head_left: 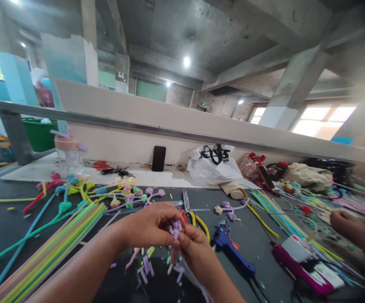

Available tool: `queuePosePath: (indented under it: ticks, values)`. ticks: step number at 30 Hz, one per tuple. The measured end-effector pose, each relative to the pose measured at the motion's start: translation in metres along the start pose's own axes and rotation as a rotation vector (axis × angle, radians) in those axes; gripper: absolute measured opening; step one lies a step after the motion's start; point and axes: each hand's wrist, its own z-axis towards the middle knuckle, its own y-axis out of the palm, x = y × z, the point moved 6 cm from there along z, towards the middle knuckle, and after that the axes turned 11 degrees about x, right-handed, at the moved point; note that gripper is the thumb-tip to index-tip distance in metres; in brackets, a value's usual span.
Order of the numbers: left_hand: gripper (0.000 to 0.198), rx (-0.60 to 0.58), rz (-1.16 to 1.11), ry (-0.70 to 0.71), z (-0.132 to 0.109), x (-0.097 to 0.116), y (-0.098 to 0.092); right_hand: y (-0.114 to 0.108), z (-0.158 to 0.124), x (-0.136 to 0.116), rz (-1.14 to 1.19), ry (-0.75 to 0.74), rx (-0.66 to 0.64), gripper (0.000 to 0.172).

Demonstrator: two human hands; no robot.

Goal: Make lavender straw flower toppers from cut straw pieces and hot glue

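My left hand (pixel 147 225) and my right hand (pixel 198 254) meet over the dark tabletop, both closed on a small purple pipe-cleaner flower (pixel 175 229). Its clustered petals show between my fingertips; where its stem runs is partly hidden by my right hand. Below the hands lie short cut purple pieces (pixel 144 267). Just behind my right hand are scissors (pixel 186 201), with yellow-and-red handles partly covered. A blue glue gun (pixel 234 252) rests to the right. Left of my left forearm lies a bundle of coloured pipe cleaners (pixel 59 252).
Finished-looking flower stems (pixel 132 195) lie behind my hands. A clear jar (pixel 68 151), a phone (pixel 159 158) and a white bag (pixel 214 164) stand along the back partition. A magenta device (pixel 305 267) sits at right, near another person's hand (pixel 348 223).
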Motion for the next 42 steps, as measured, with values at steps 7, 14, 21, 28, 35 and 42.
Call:
queuePosePath:
  ticks: [7, 14, 21, 28, 35, 42]
  values:
    - [0.015, 0.025, -0.199, -0.115, 0.001, -0.015, 0.003, 0.002, -0.004, -0.028, -0.554, -0.414, 0.032, 0.030]
    - [0.019, 0.054, -0.358, -0.251, 0.001, -0.023, 0.009, 0.009, -0.012, -0.037, -0.860, -0.719, 0.073, 0.023]
    - [0.017, 0.076, -0.481, -0.281, 0.003, -0.020, 0.021, -0.005, -0.011, -0.026, -0.453, -0.452, 0.252, 0.025]
    - [0.047, 0.143, -0.672, -0.260, 0.004, -0.019, 0.029, 0.000, -0.006, -0.016, 0.195, -0.075, 0.201, 0.029]
    - [0.032, 0.127, -0.663, -0.275, 0.002, -0.013, 0.030, 0.005, -0.006, -0.010, 0.411, 0.085, 0.113, 0.022]
    - [0.018, 0.172, -0.419, -0.190, 0.002, -0.009, 0.022, 0.007, -0.007, -0.008, 0.292, 0.008, 0.103, 0.027]
